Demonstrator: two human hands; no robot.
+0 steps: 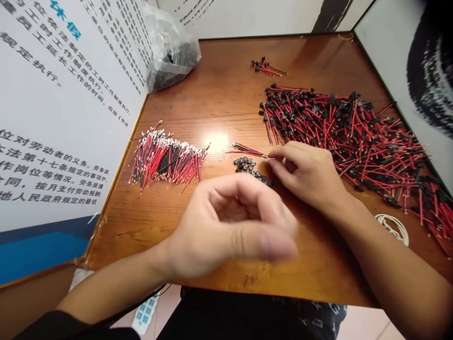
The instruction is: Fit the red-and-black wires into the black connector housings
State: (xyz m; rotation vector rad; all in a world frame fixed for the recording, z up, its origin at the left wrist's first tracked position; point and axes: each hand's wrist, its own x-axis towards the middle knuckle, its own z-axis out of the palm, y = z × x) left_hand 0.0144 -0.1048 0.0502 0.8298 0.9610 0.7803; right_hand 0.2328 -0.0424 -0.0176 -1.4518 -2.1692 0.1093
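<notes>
Over the glossy brown wooden worktop (pixel 219 255), a thin red-and-black wire pair (pixel 247 150) is clenched in the right hand (pixel 304 177) grip, its end hidden by the fingertips (pixel 272 161); the curled left hand (pixel 230 222) is motion-blurred, so its grip cannot be made out.

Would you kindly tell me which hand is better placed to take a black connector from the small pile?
Left, I would judge: the left hand, blurred but seemingly empty, sits just below the pile, while the right hand appears to pinch the red wires.
</notes>
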